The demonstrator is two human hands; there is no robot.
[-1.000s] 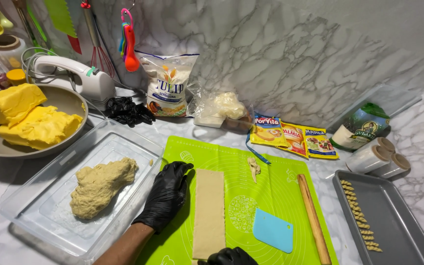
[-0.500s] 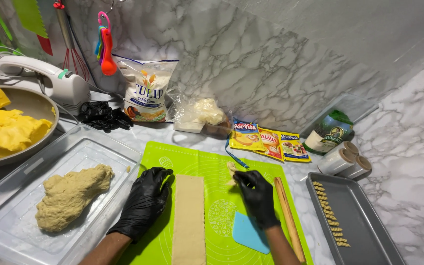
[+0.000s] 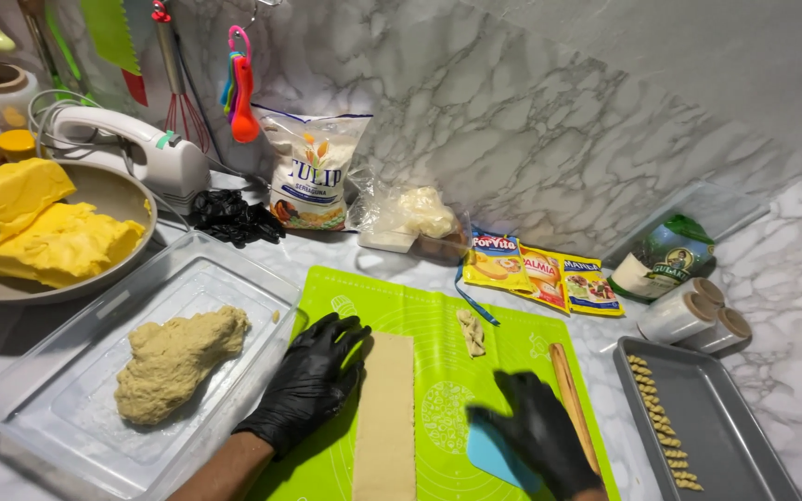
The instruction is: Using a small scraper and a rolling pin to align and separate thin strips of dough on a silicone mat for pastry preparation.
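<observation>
Home kitchen, probably: hand mixer (image 3: 136, 153), dough (image 3: 178, 357).

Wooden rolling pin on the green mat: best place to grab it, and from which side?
Grip the rolling pin around its upper half, coming from above and the right. It lies flat, running lengthwise along the green mat's right edge; its lower end is hidden behind the right hand. The grey baking tray sits close on the right, so probably drop the fingers in steeply.

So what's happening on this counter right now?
A person in black gloves works dough on a green mat. The left hand rests beside a long flat dough strip; the blurred right hand is over a blue scraper. A dough lump sits in a clear tray, shaped pieces line a metal tray.
</observation>
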